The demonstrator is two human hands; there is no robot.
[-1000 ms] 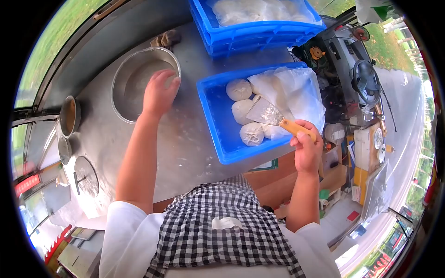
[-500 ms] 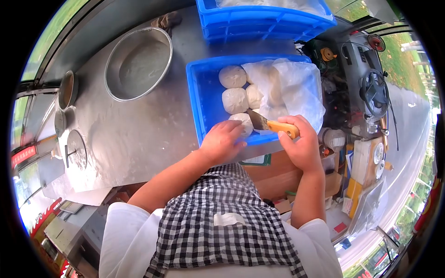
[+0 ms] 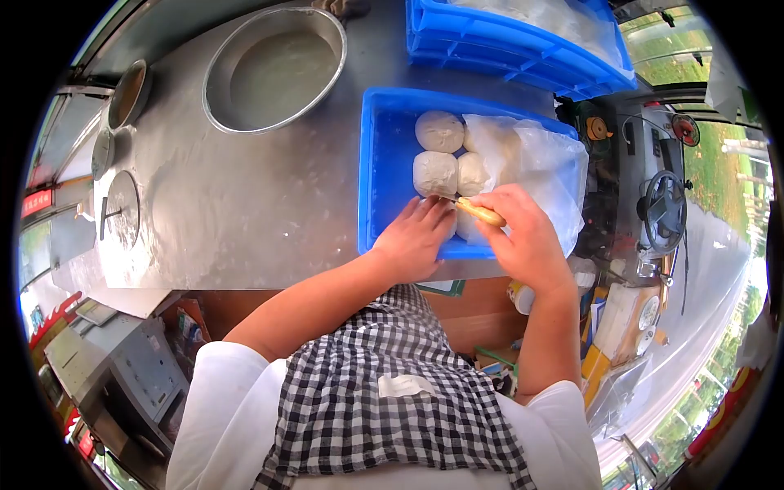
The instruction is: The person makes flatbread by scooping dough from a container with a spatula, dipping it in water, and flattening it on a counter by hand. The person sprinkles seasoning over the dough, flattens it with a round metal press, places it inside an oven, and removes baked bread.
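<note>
A blue crate (image 3: pixel 384 163) on the steel counter holds several white dough balls (image 3: pixel 435 173) and a crumpled clear plastic sheet (image 3: pixel 535 159). My left hand (image 3: pixel 416 238) lies over the nearest dough ball at the crate's front edge, covering it; whether it grips the ball is hidden. My right hand (image 3: pixel 527 241) holds a scraper by its orange handle (image 3: pixel 482 213), the blade pointing left under that ball and mostly hidden by my left hand.
A large steel bowl (image 3: pixel 273 69) with floury residue sits on the steel counter (image 3: pixel 237 212) at the left rear. More blue crates (image 3: pixel 523 49) are stacked behind. Small round pots (image 3: pixel 126 94) line the left edge. A steering wheel (image 3: pixel 663 211) is at right.
My left hand left the steel bowl and came onto the nearest dough ball. My right hand lowered the scraper from above the crate and pushed its blade under that ball.
</note>
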